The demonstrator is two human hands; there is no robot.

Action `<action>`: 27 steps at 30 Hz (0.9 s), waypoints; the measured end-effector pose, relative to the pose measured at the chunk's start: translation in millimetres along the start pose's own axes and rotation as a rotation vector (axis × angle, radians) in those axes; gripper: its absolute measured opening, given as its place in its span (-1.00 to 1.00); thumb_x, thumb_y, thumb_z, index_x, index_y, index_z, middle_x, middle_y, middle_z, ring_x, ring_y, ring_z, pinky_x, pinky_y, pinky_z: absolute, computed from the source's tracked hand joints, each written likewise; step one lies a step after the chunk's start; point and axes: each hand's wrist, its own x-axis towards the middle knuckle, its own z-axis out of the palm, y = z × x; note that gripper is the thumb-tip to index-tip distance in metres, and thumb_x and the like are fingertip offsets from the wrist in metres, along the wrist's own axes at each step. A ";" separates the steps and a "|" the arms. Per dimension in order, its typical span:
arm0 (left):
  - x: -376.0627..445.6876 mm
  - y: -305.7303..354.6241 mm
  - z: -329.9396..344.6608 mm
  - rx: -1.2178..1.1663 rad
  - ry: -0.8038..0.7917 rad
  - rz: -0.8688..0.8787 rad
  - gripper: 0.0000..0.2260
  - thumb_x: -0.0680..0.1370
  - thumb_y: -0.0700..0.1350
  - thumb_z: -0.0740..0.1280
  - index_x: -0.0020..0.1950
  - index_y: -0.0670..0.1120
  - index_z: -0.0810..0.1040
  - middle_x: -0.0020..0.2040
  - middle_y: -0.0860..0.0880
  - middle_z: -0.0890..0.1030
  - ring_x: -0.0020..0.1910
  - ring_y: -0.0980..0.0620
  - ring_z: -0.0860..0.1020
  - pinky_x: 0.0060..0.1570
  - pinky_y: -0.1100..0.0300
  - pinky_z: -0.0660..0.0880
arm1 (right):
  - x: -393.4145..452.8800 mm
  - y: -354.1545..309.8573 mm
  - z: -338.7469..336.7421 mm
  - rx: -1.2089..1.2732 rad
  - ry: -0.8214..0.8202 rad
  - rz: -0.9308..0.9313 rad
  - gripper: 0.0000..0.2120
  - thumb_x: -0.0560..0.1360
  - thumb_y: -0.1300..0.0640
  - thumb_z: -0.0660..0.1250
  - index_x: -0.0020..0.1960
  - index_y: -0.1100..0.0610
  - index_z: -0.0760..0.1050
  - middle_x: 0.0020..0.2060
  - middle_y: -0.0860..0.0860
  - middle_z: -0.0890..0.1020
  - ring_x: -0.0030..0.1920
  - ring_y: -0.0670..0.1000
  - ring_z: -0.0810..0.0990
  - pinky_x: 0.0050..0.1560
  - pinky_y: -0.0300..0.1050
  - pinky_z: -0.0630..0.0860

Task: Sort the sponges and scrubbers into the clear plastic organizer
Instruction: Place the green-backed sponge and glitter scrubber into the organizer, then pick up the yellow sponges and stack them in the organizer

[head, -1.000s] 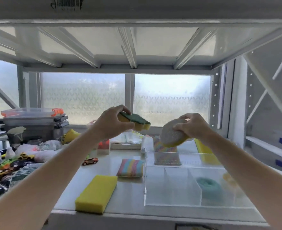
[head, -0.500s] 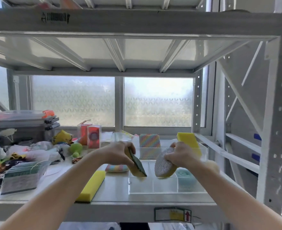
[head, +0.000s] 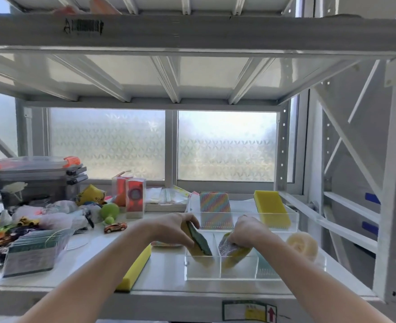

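A second ago both hands were up high by the window, each holding a sponge; now both have come down into the clear plastic organizer point(head: 220, 275) at the front right part of the shelf point(head: 173, 264). Going from left to right: a long yellow foam sponge point(head: 135, 269) lies flat near the front edge of the shelf, not sorted yet, and just behind it a flat striped pastel sponge point(head: 166, 244) peeks out under the left arm. The left hand point(head: 176, 229) pinches a yellow sponge with a dark green scrub side point(head: 200, 243), tipped on its edge and dipping into the front left box of the organizer. The right hand point(head: 248, 231) is closed on a yellow sponge with a silver sparkly side point(head: 229, 249), pushed down into the next box over. At the back of the organizer a rainbow striped sponge point(head: 214, 209) and a tall yellow sponge block point(head: 271, 212) stand up already. A pale round puffy scrubber point(head: 302, 244) sits at the right end. So I think two more sponges are almost put away; the hands only need to let go, and then the two on the shelf are left.
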 end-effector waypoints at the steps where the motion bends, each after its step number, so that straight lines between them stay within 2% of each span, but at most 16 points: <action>1: -1.1 -0.4 -0.8 -0.007 0.003 0.003 -0.53 0.41 -0.03 0.43 0.29 0.15 0.40 0.10 0.03 0.50 0.05 0.05 0.50 0.04 0.25 0.43 | 0.9 -0.8 0.7 -0.030 0.005 -0.003 -0.60 0.46 0.09 0.27 0.25 0.22 0.43 0.01 0.08 0.51 0.09 0.08 0.54 -0.02 -0.13 0.42; 3: -5.4 -0.8 -3.5 -0.044 0.030 0.018 -0.39 0.40 0.05 0.45 0.41 0.19 0.32 0.31 0.04 0.43 0.28 0.02 0.44 0.23 0.22 0.38 | -1.4 -2.7 0.5 -0.100 0.011 -0.018 -0.60 0.49 0.07 0.25 0.28 0.21 0.42 0.18 0.10 0.55 0.23 0.10 0.52 0.15 -0.10 0.44; 5: -10.6 -2.6 -8.9 -0.096 0.074 0.034 -0.33 0.39 0.14 0.45 0.45 0.22 0.27 0.43 0.05 0.35 0.38 0.01 0.38 0.35 0.15 0.34 | -2.9 -2.6 -1.3 -0.146 -0.003 -0.036 -0.62 0.52 0.05 0.23 0.27 0.21 0.44 0.18 0.10 0.54 0.23 0.10 0.51 0.20 -0.09 0.42; 8: -20.2 -6.8 -21.3 -0.166 0.130 0.023 -0.31 0.38 0.24 0.41 0.46 0.21 0.25 0.42 -0.03 0.41 0.35 0.00 0.44 0.34 0.12 0.36 | -4.8 -2.3 -8.6 -0.139 -0.016 -0.041 -0.70 0.47 -0.02 0.29 0.09 0.16 0.49 -0.05 0.06 0.47 0.02 0.05 0.49 0.00 -0.12 0.41; 10: -27.7 -12.5 -32.1 -0.199 0.154 -0.002 -0.32 0.42 0.25 0.36 0.49 0.17 0.22 0.43 -0.03 0.42 0.36 0.00 0.43 0.30 0.17 0.33 | -7.0 -3.9 -16.3 -0.069 0.035 -0.032 -0.77 0.46 -0.02 0.32 -0.07 0.16 0.49 -0.08 0.05 0.47 -0.07 0.05 0.46 -0.12 -0.15 0.39; 12: -37.1 -20.6 -43.3 -0.199 0.193 -0.053 -0.34 0.45 0.26 0.31 0.50 0.15 0.20 0.44 -0.02 0.40 0.39 -0.02 0.40 0.28 0.16 0.32 | -10.4 -12.6 -27.2 0.037 0.169 -0.080 -0.76 0.45 -0.01 0.33 -0.26 0.14 0.43 -0.04 0.11 0.56 -0.04 0.10 0.53 -0.19 -0.13 0.41; 13: -41.7 -25.8 -48.5 -0.193 0.212 -0.084 -0.32 0.45 0.27 0.30 0.51 0.14 0.18 0.46 -0.04 0.38 0.40 -0.04 0.39 0.31 0.13 0.33 | -12.1 -20.5 -32.2 0.082 0.250 -0.135 -0.78 0.45 -0.01 0.33 -0.20 0.16 0.50 0.04 0.15 0.59 0.05 0.13 0.55 -0.12 -0.11 0.45; 14: -45.9 -31.2 -52.2 -0.172 0.225 -0.124 -0.30 0.45 0.27 0.30 0.52 0.12 0.17 0.48 -0.07 0.36 0.42 -0.06 0.37 0.34 0.11 0.32 | -13.8 -30.4 -37.5 0.134 0.320 -0.199 -0.73 0.46 -0.01 0.33 -0.03 0.20 0.57 0.14 0.17 0.57 0.15 0.16 0.54 0.00 -0.07 0.47; 15: -49.6 -36.3 -53.9 -0.133 0.229 -0.171 -0.28 0.45 0.27 0.31 0.54 0.10 0.15 0.49 -0.08 0.33 0.44 -0.08 0.34 0.36 0.09 0.30 | -15.6 -42.4 -42.3 0.179 0.363 -0.258 -0.64 0.47 0.00 0.33 0.15 0.22 0.55 0.21 0.17 0.54 0.23 0.17 0.50 0.13 -0.04 0.45; 17: -56.6 -45.0 -51.2 -0.031 0.220 -0.259 -0.23 0.45 0.27 0.31 0.56 0.04 0.10 0.53 -0.08 0.27 0.48 -0.08 0.28 0.40 0.08 0.24 | -19.3 -72.0 -48.9 0.253 0.395 -0.370 -0.54 0.48 0.03 0.33 0.31 0.23 0.46 0.28 0.16 0.49 0.30 0.16 0.44 0.25 -0.05 0.40; 20: -61.5 -52.6 -37.7 0.050 0.155 -0.351 -0.16 0.46 0.27 0.29 0.58 -0.04 0.00 0.57 -0.08 0.17 0.52 -0.07 0.21 0.45 0.10 0.18 | -17.6 -122.5 -45.1 0.270 0.388 -0.465 -0.55 0.48 0.05 0.32 0.30 0.23 0.45 0.28 0.17 0.47 0.30 0.15 0.44 0.27 -0.04 0.40; 23: -63.4 -59.6 -21.9 0.136 0.091 -0.407 -0.13 0.45 0.32 0.25 0.58 -0.09 -0.02 0.59 -0.09 0.12 0.54 -0.08 0.16 0.47 0.08 0.15 | -15.8 -170.1 -23.7 0.240 0.296 -0.518 -0.61 0.47 0.06 0.30 0.20 0.27 0.49 0.22 0.23 0.50 0.26 0.20 0.47 0.24 -0.02 0.44; 25: -61.6 -69.3 -11.6 0.159 0.059 -0.453 -0.06 0.40 0.38 0.25 0.58 -0.10 -0.02 0.58 -0.10 0.13 0.54 -0.10 0.17 0.48 0.05 0.17 | -9.6 -194.6 -3.7 0.186 0.190 -0.503 -0.68 0.48 0.11 0.26 0.16 0.26 0.51 0.19 0.24 0.52 0.23 0.20 0.50 0.18 -0.05 0.46; 27: -58.7 -80.1 -3.6 0.176 0.023 -0.495 0.01 0.36 0.42 0.25 0.58 -0.11 -0.06 0.57 -0.12 0.17 0.52 -0.12 0.21 0.45 0.02 0.23 | 7.7 -211.1 20.2 0.109 0.088 -0.418 -0.62 0.46 0.15 0.22 0.24 0.26 0.46 0.23 0.24 0.50 0.26 0.21 0.48 0.20 -0.02 0.47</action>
